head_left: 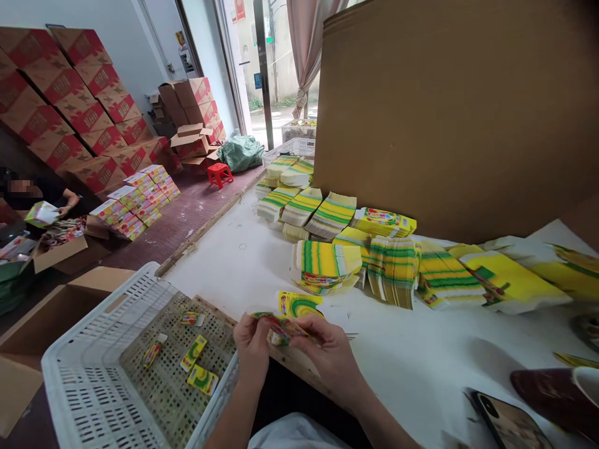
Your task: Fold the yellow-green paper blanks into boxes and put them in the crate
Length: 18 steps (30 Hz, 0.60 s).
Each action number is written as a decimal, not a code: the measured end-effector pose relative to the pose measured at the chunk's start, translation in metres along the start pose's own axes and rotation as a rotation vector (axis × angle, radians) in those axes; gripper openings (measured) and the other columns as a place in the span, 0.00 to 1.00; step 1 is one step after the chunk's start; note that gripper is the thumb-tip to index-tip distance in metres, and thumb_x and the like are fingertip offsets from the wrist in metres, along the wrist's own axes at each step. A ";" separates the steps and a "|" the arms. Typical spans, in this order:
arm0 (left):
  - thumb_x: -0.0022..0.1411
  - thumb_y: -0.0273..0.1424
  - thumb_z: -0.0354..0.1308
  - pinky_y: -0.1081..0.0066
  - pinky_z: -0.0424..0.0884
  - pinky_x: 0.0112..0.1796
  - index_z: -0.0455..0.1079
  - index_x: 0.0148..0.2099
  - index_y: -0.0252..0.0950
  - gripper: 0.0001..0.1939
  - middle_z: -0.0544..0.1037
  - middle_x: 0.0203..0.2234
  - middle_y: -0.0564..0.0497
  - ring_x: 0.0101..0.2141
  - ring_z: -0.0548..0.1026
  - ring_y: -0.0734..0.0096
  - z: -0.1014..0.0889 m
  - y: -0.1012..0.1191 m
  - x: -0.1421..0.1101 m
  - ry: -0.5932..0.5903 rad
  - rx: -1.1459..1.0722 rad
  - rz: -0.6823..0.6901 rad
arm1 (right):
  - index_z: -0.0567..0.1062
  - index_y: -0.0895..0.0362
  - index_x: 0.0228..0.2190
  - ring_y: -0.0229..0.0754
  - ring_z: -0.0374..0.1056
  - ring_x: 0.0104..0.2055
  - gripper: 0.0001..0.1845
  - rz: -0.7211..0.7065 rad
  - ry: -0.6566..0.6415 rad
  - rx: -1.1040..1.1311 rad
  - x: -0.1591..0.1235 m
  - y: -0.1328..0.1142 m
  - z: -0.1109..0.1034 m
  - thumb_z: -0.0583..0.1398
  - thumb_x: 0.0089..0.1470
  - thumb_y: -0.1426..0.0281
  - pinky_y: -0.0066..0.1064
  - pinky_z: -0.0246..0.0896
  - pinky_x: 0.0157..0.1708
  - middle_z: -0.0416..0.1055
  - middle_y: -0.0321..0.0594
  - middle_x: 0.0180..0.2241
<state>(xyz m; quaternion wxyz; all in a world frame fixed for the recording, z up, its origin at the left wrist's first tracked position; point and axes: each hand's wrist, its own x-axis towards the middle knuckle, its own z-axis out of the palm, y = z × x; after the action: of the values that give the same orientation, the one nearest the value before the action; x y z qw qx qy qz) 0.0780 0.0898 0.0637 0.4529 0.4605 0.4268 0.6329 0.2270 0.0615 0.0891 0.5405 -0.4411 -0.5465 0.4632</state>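
Observation:
Near the table's front edge, my left hand (pixel 251 340) and my right hand (pixel 322 344) both pinch a small printed carton (pixel 281 324), coloured red, green and yellow. My fingers cover much of it, so its exact shape is hard to tell. Just beyond my hands a flat yellow carton (pixel 299 304) with a green curve lies on the white table (pixel 219 268). Left of my left hand is a white plastic basket (pixel 84 386), with several small yellow cartons (pixel 202 379) on its perforated bottom. Stacks of flat yellow-green cartons (pixel 327 259) stand further back.
A large cardboard sheet (pixel 421 118) rises behind the stacks. At the right lie a phone (pixel 510 418) and a dark red mug (pixel 543 390). A person (pixel 47 202) sits at far left by an open box (pixel 65 252). A red stool (pixel 219 175) is on the floor.

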 end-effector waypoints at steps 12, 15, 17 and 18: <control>0.44 0.49 0.76 0.45 0.65 0.61 0.57 0.70 0.40 0.56 0.68 0.64 0.36 0.63 0.67 0.41 -0.023 0.075 0.001 -0.431 0.810 0.256 | 0.77 0.38 0.54 0.48 0.71 0.57 0.21 -0.713 -0.013 -0.755 -0.001 -0.007 -0.026 0.58 0.65 0.72 0.50 0.60 0.63 0.80 0.36 0.48; 0.55 0.35 0.69 0.53 0.75 0.51 0.62 0.64 0.39 0.36 0.78 0.52 0.41 0.51 0.78 0.52 -0.013 0.068 -0.001 -0.502 0.899 0.134 | 0.69 0.39 0.61 0.52 0.63 0.66 0.27 -0.664 0.077 -0.643 -0.007 -0.009 -0.018 0.63 0.62 0.68 0.53 0.50 0.68 0.72 0.39 0.60; 0.57 0.35 0.66 0.58 0.77 0.47 0.62 0.60 0.38 0.30 0.79 0.48 0.43 0.47 0.79 0.55 -0.009 0.061 -0.003 -0.470 0.894 0.118 | 0.60 0.44 0.67 0.55 0.56 0.70 0.36 -0.488 0.238 -0.459 -0.008 -0.009 -0.017 0.64 0.62 0.63 0.55 0.51 0.68 0.61 0.45 0.67; 0.58 0.36 0.66 0.59 0.78 0.46 0.61 0.60 0.37 0.31 0.79 0.48 0.43 0.46 0.79 0.56 -0.008 0.058 -0.005 -0.456 0.889 0.140 | 0.58 0.46 0.68 0.55 0.56 0.70 0.37 -0.373 0.268 -0.332 -0.008 -0.010 -0.018 0.63 0.62 0.59 0.54 0.54 0.67 0.58 0.47 0.69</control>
<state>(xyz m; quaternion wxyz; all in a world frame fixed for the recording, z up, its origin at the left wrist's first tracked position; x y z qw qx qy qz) 0.0608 0.0710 0.1166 0.2514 0.7630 0.5133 0.3019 0.2450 0.0527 0.0969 0.6042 -0.4728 -0.6103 0.1971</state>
